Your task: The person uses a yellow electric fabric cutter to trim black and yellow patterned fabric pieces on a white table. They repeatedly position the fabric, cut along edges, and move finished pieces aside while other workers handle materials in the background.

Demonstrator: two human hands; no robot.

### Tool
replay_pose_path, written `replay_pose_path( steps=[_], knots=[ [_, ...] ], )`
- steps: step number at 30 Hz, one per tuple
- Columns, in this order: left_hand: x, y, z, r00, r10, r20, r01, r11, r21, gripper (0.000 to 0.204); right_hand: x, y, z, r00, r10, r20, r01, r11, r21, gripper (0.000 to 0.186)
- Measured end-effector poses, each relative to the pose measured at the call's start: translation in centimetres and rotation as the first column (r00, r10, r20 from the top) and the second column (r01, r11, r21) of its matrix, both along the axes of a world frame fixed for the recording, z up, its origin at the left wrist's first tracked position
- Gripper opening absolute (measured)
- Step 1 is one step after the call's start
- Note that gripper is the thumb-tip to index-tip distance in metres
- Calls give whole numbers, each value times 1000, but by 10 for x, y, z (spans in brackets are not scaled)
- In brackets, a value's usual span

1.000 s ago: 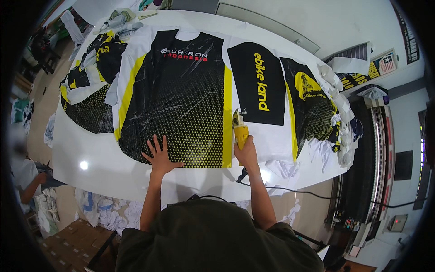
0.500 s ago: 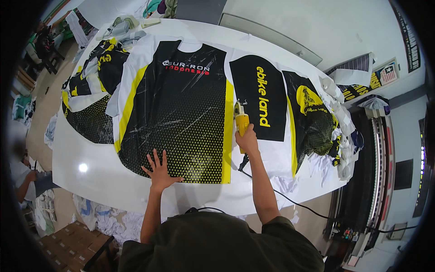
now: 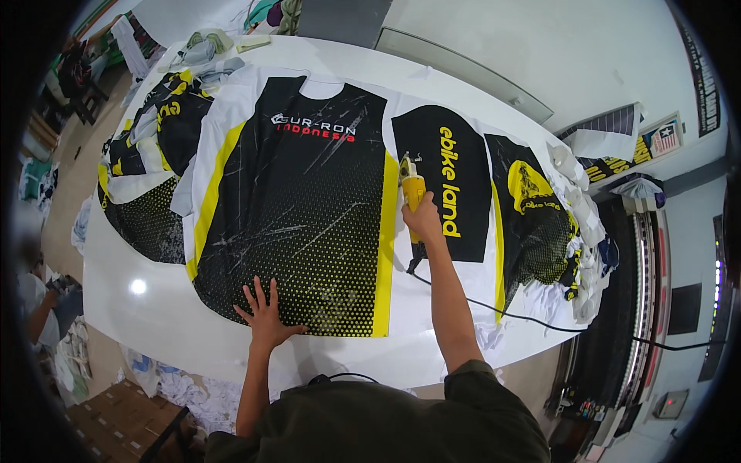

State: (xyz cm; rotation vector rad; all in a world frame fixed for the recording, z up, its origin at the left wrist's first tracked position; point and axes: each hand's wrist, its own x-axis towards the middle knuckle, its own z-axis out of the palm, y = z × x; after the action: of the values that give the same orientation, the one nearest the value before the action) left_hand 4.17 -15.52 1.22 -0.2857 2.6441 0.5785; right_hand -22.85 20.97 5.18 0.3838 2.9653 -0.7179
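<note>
A black printed jersey panel with yellow dots and yellow side strips lies on the white table. My left hand rests flat near its bottom edge, fingers spread. My right hand grips a yellow corded electric cutter beside the panel's right yellow strip, its metal head pointing away from me. A black rounded-top piece with yellow lettering lies just right of the cutter on white fabric. The fingertips of my right hand are partly hidden around the tool.
Piled printed fabric lies left; another printed panel and white scraps lie right. A black cord runs off rightward. A co-worker is at the left. A long machine stands right; cartons are below left.
My right hand has pushed the cutter forward, away from me, along the panel's right edge. My left hand stays on the panel. The whole scene has shifted lower in the view.
</note>
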Motion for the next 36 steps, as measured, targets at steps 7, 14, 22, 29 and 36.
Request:
replay_pose_path(
  steps=[7, 14, 22, 29, 36],
  knots=[
    [0, 0, -5, 1000, -1, -8, 0, 1000, -11, 155, -37, 12, -4, 999, 49, -7, -49, 999, 4, 59],
    [-2, 1, -3, 1000, 18, -1, -18, 1000, 8, 155, -68, 16, 1, 997, 76, -5, -76, 997, 17, 61],
    [-5, 2, 0, 1000, 11, -5, -11, 1000, 9, 153, -111, 15, 2, 994, 107, -11, -107, 994, 25, 63],
    [-5, 1, -3, 999, 22, 25, -22, 1000, 13, 154, -155, 10, 0, 993, 118, 9, -118, 992, 46, 66],
    [-7, -1, -3, 998, 9, 66, -10, 1000, 22, 157, -197, 5, -2, 992, 129, 8, -129, 991, 31, 70]
  ],
)
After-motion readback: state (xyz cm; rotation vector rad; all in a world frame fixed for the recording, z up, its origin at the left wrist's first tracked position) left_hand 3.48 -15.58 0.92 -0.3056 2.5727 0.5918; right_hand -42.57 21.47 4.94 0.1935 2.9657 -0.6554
